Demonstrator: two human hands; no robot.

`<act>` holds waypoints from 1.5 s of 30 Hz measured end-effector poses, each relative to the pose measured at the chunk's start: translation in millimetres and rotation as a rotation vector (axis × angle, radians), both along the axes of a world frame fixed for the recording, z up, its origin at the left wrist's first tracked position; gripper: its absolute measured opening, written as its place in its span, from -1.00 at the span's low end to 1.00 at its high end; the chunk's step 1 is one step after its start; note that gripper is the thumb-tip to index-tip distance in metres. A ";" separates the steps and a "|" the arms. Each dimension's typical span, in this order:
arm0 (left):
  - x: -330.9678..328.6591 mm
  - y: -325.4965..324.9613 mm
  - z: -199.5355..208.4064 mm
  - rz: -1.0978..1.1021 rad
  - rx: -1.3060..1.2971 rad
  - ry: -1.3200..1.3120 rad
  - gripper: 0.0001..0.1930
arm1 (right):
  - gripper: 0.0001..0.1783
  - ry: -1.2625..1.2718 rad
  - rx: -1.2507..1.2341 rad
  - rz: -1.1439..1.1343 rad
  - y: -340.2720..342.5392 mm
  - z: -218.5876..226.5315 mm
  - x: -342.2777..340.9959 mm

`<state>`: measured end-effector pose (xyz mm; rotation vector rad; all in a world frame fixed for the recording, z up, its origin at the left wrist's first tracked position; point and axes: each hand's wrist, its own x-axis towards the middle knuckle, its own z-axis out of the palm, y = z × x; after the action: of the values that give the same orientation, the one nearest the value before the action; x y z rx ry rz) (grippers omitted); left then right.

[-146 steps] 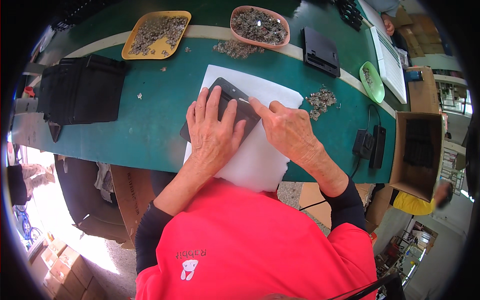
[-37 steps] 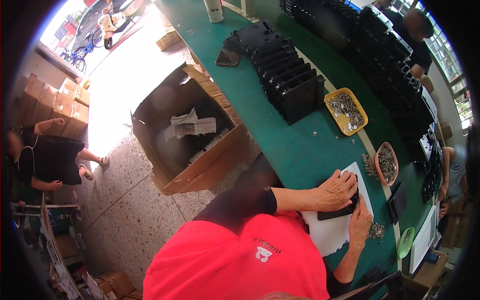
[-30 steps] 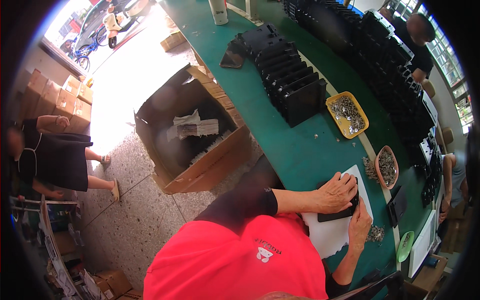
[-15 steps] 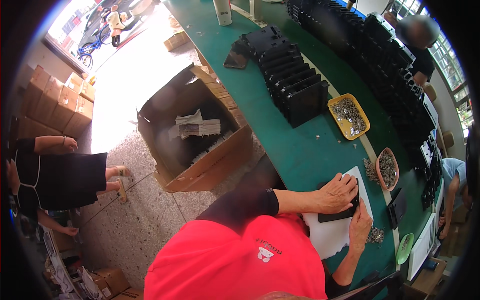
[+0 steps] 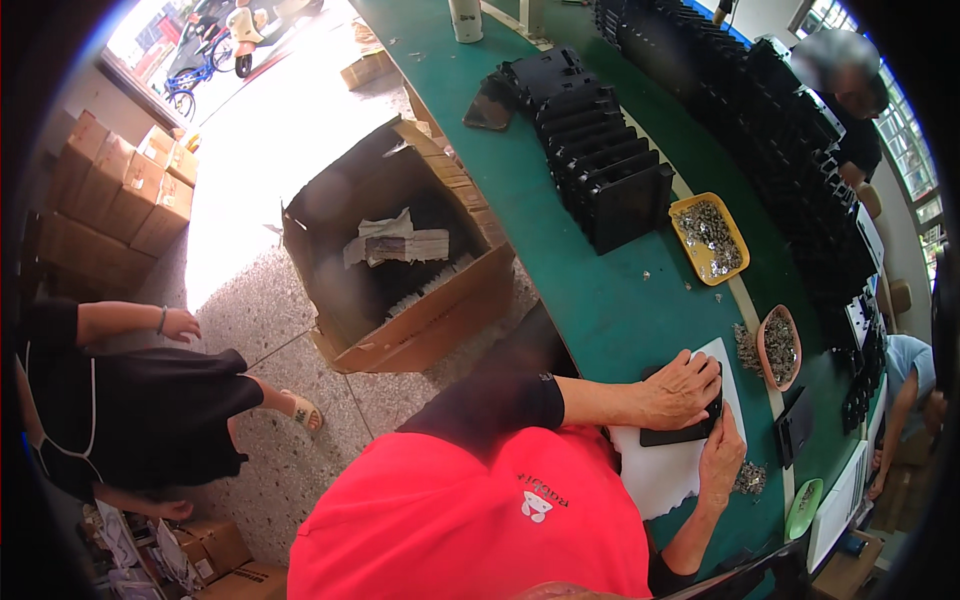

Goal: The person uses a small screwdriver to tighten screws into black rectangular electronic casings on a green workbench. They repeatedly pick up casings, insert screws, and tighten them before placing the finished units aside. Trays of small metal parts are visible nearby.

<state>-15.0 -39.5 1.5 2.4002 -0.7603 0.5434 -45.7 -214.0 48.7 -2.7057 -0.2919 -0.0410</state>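
A flat black plastic panel [image 5: 672, 436] lies on a white sheet [image 5: 645, 478] at the edge of the green table. My left hand [image 5: 682, 388] rests over its far part, fingers bent and pressed onto it. Against its right edge, my right hand [image 5: 722, 458] grips with the thumb and fingers closed, partly covering it. What lies beneath my fingers is hidden. A small heap of metal pieces [image 5: 750, 478] is beside my right hand. Beyond the sheet stands a pink bowl [image 5: 784, 384] of similar small metal parts, with more spilled next to it.
Black panels [image 5: 600, 165] stand in a row near a yellow tray [image 5: 743, 258] of metal bits. Another black panel [image 5: 795, 428] and a green dish [image 5: 803, 512] lie at right. An open cardboard box [image 5: 420, 320] is left of the table. A person in black [image 5: 150, 405] walks there; others sit opposite.
The person in black at left has come nearer with a stride. The whole view has shifted slightly. Both my hands stay on the black plastic panel in nearly the same pose.
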 end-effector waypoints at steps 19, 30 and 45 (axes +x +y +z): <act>-0.5 -0.7 -2.3 0.022 -0.010 -0.045 -0.42 | -0.62 0.057 -0.007 -0.015 -2.1 -1.0 2.4; -0.6 -1.4 -3.1 0.029 -0.024 -0.046 -0.45 | -0.62 0.033 -0.002 0.020 -0.9 1.9 1.9; 8.2 6.0 2.0 -0.021 -0.039 0.027 -0.49 | -0.65 0.099 0.115 -0.162 7.8 11.7 1.1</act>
<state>-6.8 -33.5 3.5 2.3567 -0.7550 0.5117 -44.7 -206.2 60.4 -2.6006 -0.0389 0.0286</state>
